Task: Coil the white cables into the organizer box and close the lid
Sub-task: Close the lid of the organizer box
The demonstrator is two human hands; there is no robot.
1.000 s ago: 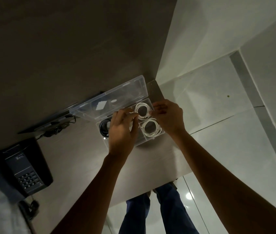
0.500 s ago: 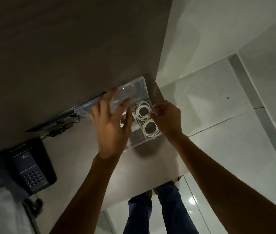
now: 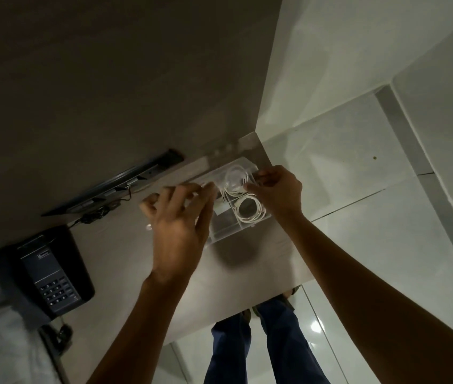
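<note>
The clear organizer box (image 3: 236,214) sat near the far right corner of the tabletop (image 3: 247,273), close to the edge. Two white cables lay coiled in its right-hand compartments: one coil (image 3: 236,180) toward the back, the other coil (image 3: 248,210) just in front of it. The lid (image 3: 214,174) seemed to be partway down over the box, though its clear plastic blurred into the box and I could not tell how nearly shut it was.

The left hand (image 3: 176,225) was spread, fingers fanned and slightly curled over the left part of the box, seemingly pressing on the lid. The right hand (image 3: 278,194) was at the box's right side, fingertips drawn together at the rim beside the back coil; whether it pinched the lid edge or a cable end could not be made out.

To close it well, the right fingers would need to come clear of the rim, with no cable loop riding above the dividers, and both hands should press evenly along the front edge so the latch seats.

The box's long axis ran from near left to far right, roughly along the back edge of the tabletop, the hinge side facing away from the person. A dark telephone (image 3: 53,270) rested well to the left.
</note>
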